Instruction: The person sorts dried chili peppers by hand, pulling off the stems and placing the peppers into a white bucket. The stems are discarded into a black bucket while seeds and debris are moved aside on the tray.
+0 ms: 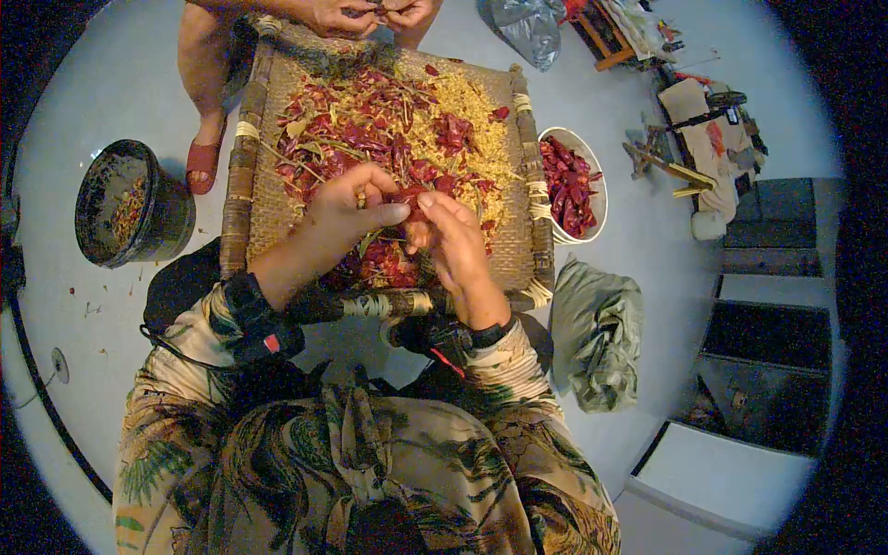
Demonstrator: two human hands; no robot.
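Between my two hands, above the near half of a woven tray (518, 102), is a dried red chili (404, 196). My left hand (347, 205) pinches it from the left with thumb and forefinger. From the right, my right hand (453, 236) grips its other end, fingers curled. Below and beyond the hands, the tray carries a heap of dried red chilies (351, 120) mixed with stems, and a spread of yellow chili seeds (481, 92). The chili is partly hidden by my fingers.
Right of the tray stands a white bucket (603, 199) of red chilies; a green sack (599, 338) lies nearer. On the left is a black bucket (171, 217) with scraps inside. Across the tray sits another person, whose hands (370, 14) are together at its far edge.
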